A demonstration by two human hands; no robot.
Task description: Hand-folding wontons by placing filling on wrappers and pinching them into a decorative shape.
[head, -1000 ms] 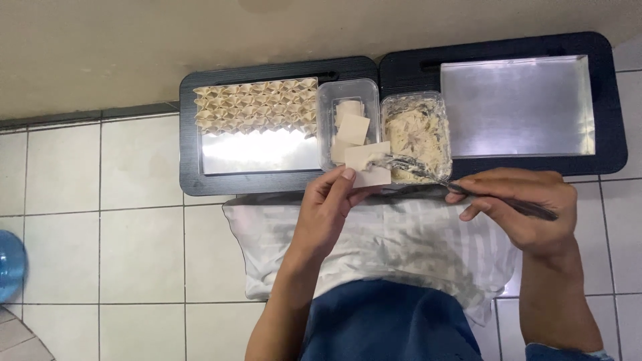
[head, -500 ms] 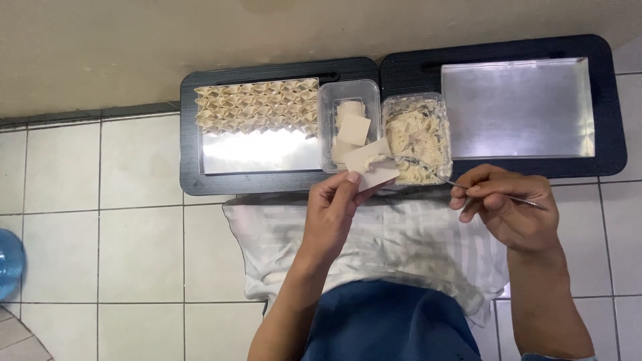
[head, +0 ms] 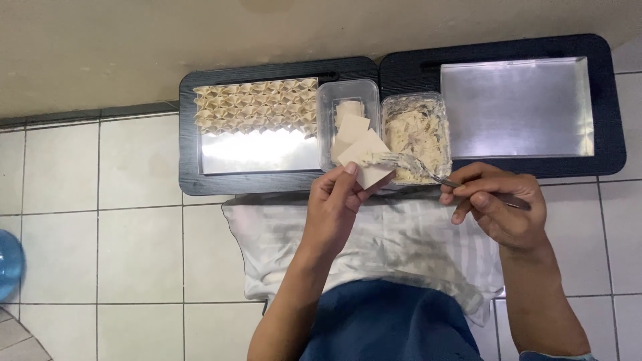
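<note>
Two dark trays (head: 200, 180) sit side by side on the tiled floor (head: 120, 254), each carrying a metal pan; the left pan (head: 261, 154) holds rows of folded dumplings (head: 254, 105), while the right pan (head: 515, 107) holds nothing. Between them stand two clear tubs, one of square wrappers (head: 348, 110) and one of pale filling (head: 414, 134). A striped cloth (head: 401, 241) covers the lap. The left hand (head: 338, 207) pinches one wrapper (head: 364, 157) flat by its near edge. The right hand (head: 498, 204) grips a fork (head: 418, 167), whose long axis runs leftward so its loaded tines rest on that wrapper.
</note>
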